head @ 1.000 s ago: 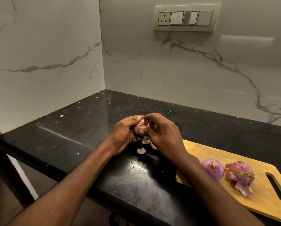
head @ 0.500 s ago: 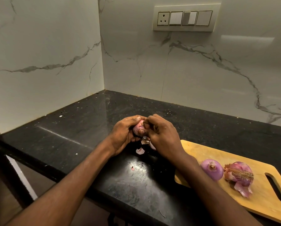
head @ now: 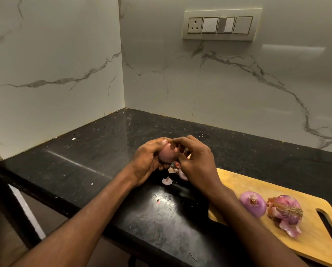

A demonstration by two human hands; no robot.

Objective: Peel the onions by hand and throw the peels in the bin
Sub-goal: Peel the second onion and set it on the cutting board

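My left hand (head: 148, 162) grips a small pinkish-purple onion (head: 168, 155) just above the black counter. My right hand (head: 196, 162) is against the onion's right side, its fingertips pinching at the skin near the top. Loose pink peel pieces (head: 167, 181) lie on the counter under my hands, and more hang below my right hand. On the wooden cutting board (head: 315, 245) at the right sit a peeled purple onion (head: 253, 203) and an onion with loose skin and a dry root (head: 285, 213). No bin is in view.
The black stone counter (head: 103, 151) runs into a corner of white marble walls. A switch plate with a socket (head: 221, 25) is on the back wall. The counter's front edge drops off at the lower left.
Both hands stay at the onion. My right fingers have shifted slightly over its top, and more of the onion's bare pink side shows between the hands.
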